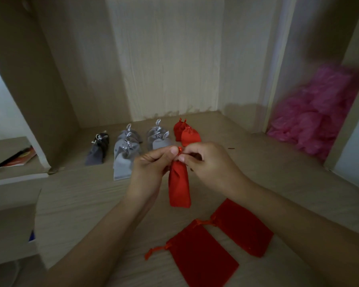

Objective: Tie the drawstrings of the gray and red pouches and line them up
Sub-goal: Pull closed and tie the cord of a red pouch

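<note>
Nearest, two flat red fabric pouches (203, 253) lie untied on the light wooden tabletop (91, 193). Just beyond, we see left hand (149, 168) and right hand (207, 162), fingers curled, pinching the red drawstring (180, 150) atop a hanging red velvet pouch (179, 183). Farther back stand tied gray pouches (122, 160) and tied red pouches (190, 136) in rows.

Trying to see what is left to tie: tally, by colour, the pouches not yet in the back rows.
Red pouch pinched by left hand and right hand: 1
Red pouches lying flat: 2
Gray pouches, all in rows: 0
Total: 3
</note>
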The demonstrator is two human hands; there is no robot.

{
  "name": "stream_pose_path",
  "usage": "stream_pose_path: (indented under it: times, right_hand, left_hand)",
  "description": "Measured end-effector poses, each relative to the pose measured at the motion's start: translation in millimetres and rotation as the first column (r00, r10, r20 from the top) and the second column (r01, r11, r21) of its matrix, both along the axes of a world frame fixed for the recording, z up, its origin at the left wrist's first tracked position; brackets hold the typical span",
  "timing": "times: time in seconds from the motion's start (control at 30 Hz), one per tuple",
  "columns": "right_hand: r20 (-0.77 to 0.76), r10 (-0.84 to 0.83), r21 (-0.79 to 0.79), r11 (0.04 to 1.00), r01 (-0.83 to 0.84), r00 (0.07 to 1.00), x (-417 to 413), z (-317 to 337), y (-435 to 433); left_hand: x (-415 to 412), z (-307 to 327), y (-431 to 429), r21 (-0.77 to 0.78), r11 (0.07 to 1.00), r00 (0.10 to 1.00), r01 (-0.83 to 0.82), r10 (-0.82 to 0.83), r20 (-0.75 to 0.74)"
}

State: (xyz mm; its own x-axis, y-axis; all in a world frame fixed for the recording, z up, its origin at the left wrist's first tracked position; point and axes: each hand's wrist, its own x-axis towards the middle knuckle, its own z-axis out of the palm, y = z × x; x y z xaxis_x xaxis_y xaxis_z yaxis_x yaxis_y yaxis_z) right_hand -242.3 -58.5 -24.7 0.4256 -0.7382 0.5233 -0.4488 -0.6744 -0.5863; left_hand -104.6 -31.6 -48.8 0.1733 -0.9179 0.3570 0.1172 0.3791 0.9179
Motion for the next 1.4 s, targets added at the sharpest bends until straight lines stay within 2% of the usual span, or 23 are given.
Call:
stream_pose_path:
  times: [0.07,0.17,0.27,0.33,0.47,0.6,0.7,0.77,0.83,0.93,1.0,1.07,1.13,1.2,1.23,1.3,1.4]
  right_hand:
    - [0.017,0.004,0.019,1.000,-0.005,1.000,0,0,0]
    - [0.046,0.059,0.058,0.996,-0.062,0.997,-3,7,2]
    - [0.025,0.117,0.105,0.987,-0.119,0.993,-5,15,5]
    - [0.015,0.124,0.154,0.980,-0.125,0.992,-5,17,5]
    - [-0.079,0.064,0.125,0.991,-0.054,0.995,-2,12,4]
    - [-0.129,0.020,0.018,1.000,-0.018,0.991,-3,13,3]
    - [-0.152,-0.004,-0.048,0.999,-0.004,0.988,-4,11,4]
    - [-0.171,-0.041,-0.091,0.996,0.026,0.984,-4,8,2]
    - [-0.183,-0.097,-0.118,0.990,0.076,0.978,-4,5,1]
    - [-0.165,-0.139,-0.133,0.984,0.118,0.977,-4,4,2]
    - [-0.147,-0.152,-0.145,0.981,0.131,0.977,-5,5,4]
    - [-0.109,-0.138,-0.143,0.982,0.122,0.984,-5,5,4]
    - [-0.036,-0.086,-0.068,0.994,0.084,0.996,-4,7,3]
    - [0.111,-0.038,0.163,0.986,0.019,0.993,-2,12,2]
    - [0.199,-0.034,0.305,0.952,-0.029,0.979,-2,14,1]
    - [0.332,-0.041,0.523,0.839,-0.148,0.942,-3,15,0]
    - [0.501,-0.095,0.698,0.632,-0.336,0.860,-3,13,0]
  left_hand:
    - [1,1,-2,0.078,0.993,0.992,0.093,-0.085,-0.095]
    - [4,5,-3,0.107,0.970,0.964,0.220,-0.199,-0.177]
    - [14,8,-2,0.081,0.934,0.930,0.348,-0.333,-0.153]
    - [23,9,-3,0.071,0.927,0.929,0.369,-0.365,-0.070]
    - [29,14,1,0.013,0.984,0.947,0.176,-0.173,0.270]
    - [22,20,7,-0.088,0.991,0.938,0.102,-0.066,0.342]
    - [23,18,6,-0.161,0.986,0.886,0.044,0.036,0.462]
    - [23,15,5,-0.258,0.966,0.790,-0.019,0.173,0.589]
    - [22,12,4,-0.407,0.912,0.646,-0.039,0.334,0.687]
    - [20,11,1,-0.582,0.813,0.460,-0.002,0.518,0.721]
    - [16,10,2,-0.652,0.758,0.390,0.010,0.597,0.701]
    - [14,10,4,-0.678,0.735,0.383,-0.014,0.630,0.675]
    - [16,9,4,-0.693,0.718,0.403,-0.065,0.654,0.640]
    - [18,11,5,-0.725,0.683,0.399,-0.086,0.690,0.604]
    - [18,12,6,-0.742,0.666,0.399,-0.077,0.703,0.589]
    - [17,13,8,-0.768,0.639,0.408,-0.043,0.713,0.570]
    - [16,12,8,-0.770,0.637,0.441,-0.032,0.700,0.561]
